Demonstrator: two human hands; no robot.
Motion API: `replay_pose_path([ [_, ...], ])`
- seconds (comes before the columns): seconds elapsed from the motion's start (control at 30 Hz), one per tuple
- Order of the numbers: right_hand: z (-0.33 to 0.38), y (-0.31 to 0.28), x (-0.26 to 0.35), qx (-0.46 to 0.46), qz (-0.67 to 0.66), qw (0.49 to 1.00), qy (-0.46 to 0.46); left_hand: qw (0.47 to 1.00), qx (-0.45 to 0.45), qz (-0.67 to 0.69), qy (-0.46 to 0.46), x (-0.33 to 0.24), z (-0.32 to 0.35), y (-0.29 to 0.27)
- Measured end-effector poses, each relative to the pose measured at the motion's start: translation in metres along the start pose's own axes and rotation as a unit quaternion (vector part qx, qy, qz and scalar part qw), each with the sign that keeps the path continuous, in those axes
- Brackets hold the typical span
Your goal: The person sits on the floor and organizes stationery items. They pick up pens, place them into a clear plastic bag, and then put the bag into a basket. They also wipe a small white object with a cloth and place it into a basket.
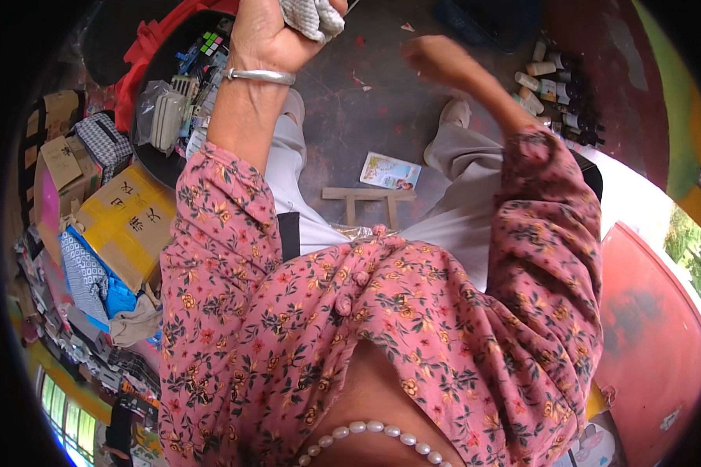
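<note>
My left hand [269, 39], with a silver bangle [261, 76] on its wrist, is raised at the top edge, closed around a crumpled, pale grey textured cloth [313, 17]. Its fingertips run out of the picture, and a thin light edge of something shows just right of them. To the right, my right hand [438, 61] is over the dark floor, apart from the cloth. Motion smears it, so its fingers and anything in them cannot be made out.
At left, a round black container [152, 148] holds small goods and a puzzle cube [210, 43], near a yellow-taped carton [125, 226]. Several bottles [549, 82] lie at right. A leaflet [390, 171] and a wooden frame [368, 194] are between my legs.
</note>
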State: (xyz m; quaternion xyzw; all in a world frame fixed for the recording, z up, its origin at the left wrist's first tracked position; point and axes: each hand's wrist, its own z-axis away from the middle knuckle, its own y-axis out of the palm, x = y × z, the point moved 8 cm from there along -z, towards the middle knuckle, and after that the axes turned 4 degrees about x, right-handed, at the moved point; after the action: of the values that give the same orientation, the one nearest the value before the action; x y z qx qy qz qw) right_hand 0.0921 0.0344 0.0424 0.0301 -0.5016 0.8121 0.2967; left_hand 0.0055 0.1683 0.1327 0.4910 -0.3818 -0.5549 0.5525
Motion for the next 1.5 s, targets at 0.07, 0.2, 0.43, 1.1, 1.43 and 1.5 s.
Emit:
replay_pose_path([
  [0.07, 0.041, -0.022, -0.034, -0.073, -0.018, 0.997, 0.025, 0.998, -0.002, -0.054, 0.044, -0.009, 0.005, -0.001],
  [0.2, 0.13, -0.032, -0.032, -0.152, -0.15, 0.974, 0.077, 0.989, -0.044, -0.122, 0.076, 0.002, 0.012, 0.011],
  [0.43, 0.252, -0.054, -0.063, -0.347, -0.221, 0.883, 0.228, 0.987, 0.045, -0.149, -0.03, 0.031, -0.016, 0.008],
  [1.1, 0.253, -0.029, 0.026, -0.416, -0.333, 0.833, 0.151, 0.983, 0.059, -0.142, 0.098, -0.028, 0.034, -0.034],
  [1.43, 0.302, 0.025, -0.035, -0.439, -0.36, 0.778, 0.268, 0.988, 0.09, -0.125, -0.016, -0.021, 0.091, -0.02],
  [1.5, 0.322, 0.057, -0.041, -0.397, -0.337, 0.791, 0.32, 0.991, 0.058, -0.112, -0.035, -0.007, 0.094, -0.033],
])
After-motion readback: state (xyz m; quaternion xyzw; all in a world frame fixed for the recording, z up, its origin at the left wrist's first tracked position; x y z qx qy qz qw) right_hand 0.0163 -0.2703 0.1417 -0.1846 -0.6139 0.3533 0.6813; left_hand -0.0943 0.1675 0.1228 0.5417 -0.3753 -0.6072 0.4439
